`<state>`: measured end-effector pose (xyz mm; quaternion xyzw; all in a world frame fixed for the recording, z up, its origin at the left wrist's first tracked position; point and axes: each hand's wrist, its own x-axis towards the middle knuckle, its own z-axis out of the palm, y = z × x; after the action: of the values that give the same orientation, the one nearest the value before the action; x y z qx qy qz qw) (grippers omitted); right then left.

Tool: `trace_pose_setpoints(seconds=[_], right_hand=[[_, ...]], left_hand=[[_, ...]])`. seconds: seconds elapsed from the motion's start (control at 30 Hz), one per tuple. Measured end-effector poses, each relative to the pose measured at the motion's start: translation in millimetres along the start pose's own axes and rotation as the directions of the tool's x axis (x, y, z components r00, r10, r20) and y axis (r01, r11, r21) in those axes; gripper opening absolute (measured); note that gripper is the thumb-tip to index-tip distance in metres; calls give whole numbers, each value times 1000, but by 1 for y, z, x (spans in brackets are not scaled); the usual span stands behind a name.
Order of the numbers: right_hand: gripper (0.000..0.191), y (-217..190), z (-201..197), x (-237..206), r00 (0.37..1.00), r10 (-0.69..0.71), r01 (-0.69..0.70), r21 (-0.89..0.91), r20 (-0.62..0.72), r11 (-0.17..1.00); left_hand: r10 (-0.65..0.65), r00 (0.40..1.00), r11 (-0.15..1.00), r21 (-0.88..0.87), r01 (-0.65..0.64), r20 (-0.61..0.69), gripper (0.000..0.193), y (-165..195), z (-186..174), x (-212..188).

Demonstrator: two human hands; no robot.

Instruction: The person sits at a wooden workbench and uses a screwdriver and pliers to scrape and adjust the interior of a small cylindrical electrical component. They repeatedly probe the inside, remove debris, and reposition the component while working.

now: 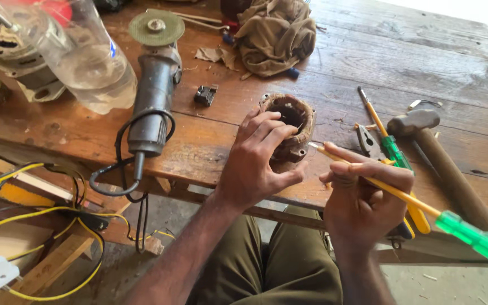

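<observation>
Right hand (362,197) grips one screwdriver (402,197) | left hand (255,164) grips one stator (289,127)

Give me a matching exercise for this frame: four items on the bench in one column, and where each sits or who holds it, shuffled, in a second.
Items:
1. motor stator
2. screwdriver
3. angle grinder
4. hammer

Places:
A. lying at the bench's right end
B. held by the left hand
C. lying beside the clear plastic bottle
D. held in the right hand

Pairs: 1-B, 2-D, 3-C, 4-A
</observation>
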<state>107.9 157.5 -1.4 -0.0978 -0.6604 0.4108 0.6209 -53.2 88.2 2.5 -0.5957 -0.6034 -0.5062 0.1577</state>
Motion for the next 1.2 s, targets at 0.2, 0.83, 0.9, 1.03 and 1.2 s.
trace_pose_setpoints(seconds=[0.2, 0.83, 0.9, 1.03, 1.2], right_hand=[[14, 11, 6, 9, 995, -58, 67, -111, 81, 992], [12, 5, 7, 5, 992, -90, 100, -123, 85, 987], [12, 7, 8, 7, 996, -53, 60, -105, 65, 993], [10, 12, 5, 8, 987, -128, 148, -245, 97, 958], [9, 9, 6, 2, 987, 79, -44, -240, 137, 970]], left_hand=[[8, 1000, 1000, -5, -8, 14, 58, -1, 1, 0], [-11, 1000, 1000, -10, 11, 29, 59, -1, 0, -1], [-1, 999, 1000, 4, 1, 39, 59, 0, 0, -1], [-20, 1000, 1000, 1, 20, 9, 60, 0, 0, 0], [-30, 999, 999, -13, 30, 22, 61, 2, -3, -1]])
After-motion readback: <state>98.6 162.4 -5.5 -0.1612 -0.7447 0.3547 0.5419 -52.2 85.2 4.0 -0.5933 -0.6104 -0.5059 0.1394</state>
